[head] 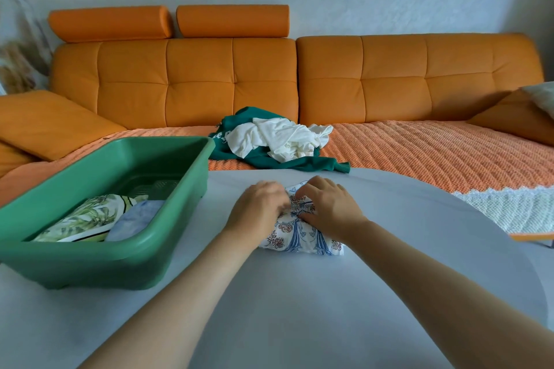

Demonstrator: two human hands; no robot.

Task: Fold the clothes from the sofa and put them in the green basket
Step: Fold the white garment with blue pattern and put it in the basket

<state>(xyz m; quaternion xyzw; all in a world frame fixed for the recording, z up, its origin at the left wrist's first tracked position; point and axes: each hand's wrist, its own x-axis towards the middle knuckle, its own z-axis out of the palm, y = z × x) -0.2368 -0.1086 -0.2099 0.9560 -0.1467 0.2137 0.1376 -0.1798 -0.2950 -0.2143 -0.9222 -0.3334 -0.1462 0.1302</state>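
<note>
A small flowered cloth [299,241] lies on the table [299,308], right of the green basket [120,260]. The right hand [328,207] pinches its top fold, likely to hold the crease; the blurred left hand [260,207] seems to grip it too. Bare table runs to the basket's rim; behind it, 2 garments [278,138] wait on the sofa [180,81].

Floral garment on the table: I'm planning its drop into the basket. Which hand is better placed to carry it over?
Probably the left hand: it holds the floral garment on the side nearest the green basket, while the right hand would cross over.
</note>
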